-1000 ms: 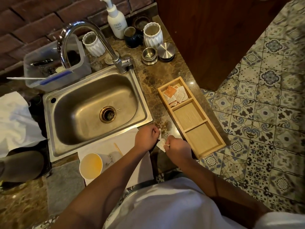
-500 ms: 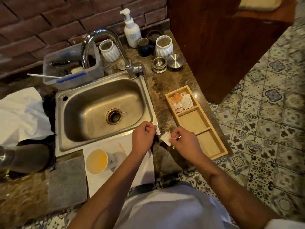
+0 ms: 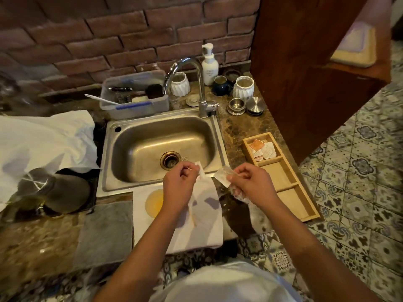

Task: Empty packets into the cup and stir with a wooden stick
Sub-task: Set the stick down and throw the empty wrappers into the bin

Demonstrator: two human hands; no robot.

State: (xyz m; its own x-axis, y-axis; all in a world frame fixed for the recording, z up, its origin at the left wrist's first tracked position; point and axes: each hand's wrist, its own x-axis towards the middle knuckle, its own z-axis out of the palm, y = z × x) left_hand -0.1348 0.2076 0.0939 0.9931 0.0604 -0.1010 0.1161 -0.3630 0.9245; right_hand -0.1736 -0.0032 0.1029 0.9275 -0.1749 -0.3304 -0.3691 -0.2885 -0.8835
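Two hands hold the parts of a torn packet above the near edge of the sink.

Left hand (image 3: 180,188): grip pinched on a small white strip (image 3: 200,170). Right hand (image 3: 250,184): grip pinched on the opened packet (image 3: 222,176), held just apart from the strip. The cup (image 3: 153,202), with yellowish contents, stands on a white cloth (image 3: 205,227) on the tabletop (image 3: 237,129), partly hidden beneath the left hand. A wooden stick (image 3: 193,216) lies on the cloth beside the cup. More packets (image 3: 262,149) fill the far compartment of a wooden tray (image 3: 293,185) to the right of the sink (image 3: 161,147).
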